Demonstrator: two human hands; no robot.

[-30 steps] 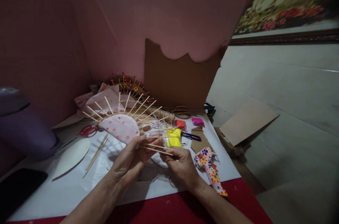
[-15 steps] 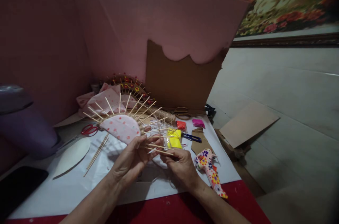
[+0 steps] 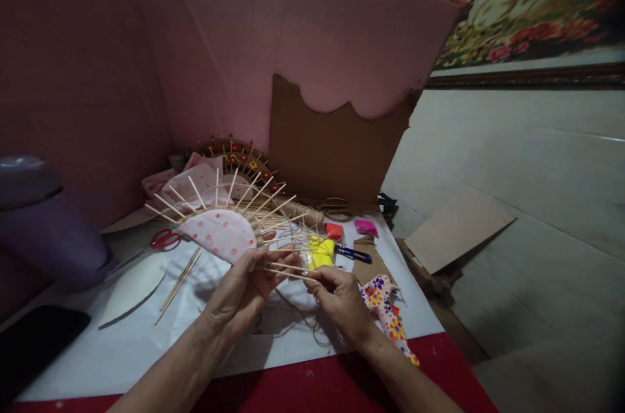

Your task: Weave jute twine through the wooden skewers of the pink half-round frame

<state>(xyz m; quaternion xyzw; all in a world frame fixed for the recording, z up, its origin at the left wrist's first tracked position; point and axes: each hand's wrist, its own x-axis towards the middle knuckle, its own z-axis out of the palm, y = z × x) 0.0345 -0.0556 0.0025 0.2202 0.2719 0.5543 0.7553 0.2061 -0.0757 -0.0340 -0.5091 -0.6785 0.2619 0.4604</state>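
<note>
A half-round piece covered in pink spotted fabric (image 3: 219, 232) is tilted above the table, with thin wooden sticks (image 3: 254, 187) fanning out from its curved edge. Twine is wound along that edge at the stick bases. My left hand (image 3: 247, 286) grips the piece at its lower right end, thumb in front. Closed in a pinch, my right hand (image 3: 339, 299) is at the outer ends of the lowest sticks; its fingertips partly hide what they hold. Loose twine (image 3: 310, 323) hangs in a loop between and below my hands.
Red-handled scissors (image 3: 165, 239), a white oval piece (image 3: 134, 289) and loose sticks (image 3: 178, 286) lie left. Right are a yellow packet (image 3: 321, 251), blue snips (image 3: 354, 254) and a flower-patterned glue gun (image 3: 385, 309). Behind stand a decorated arch (image 3: 252, 165) and cut cardboard (image 3: 336, 146).
The fabric piece with its sticks has tilted and shifted slightly left. My right hand has risen a little, and more of the twine loop shows beneath it.
</note>
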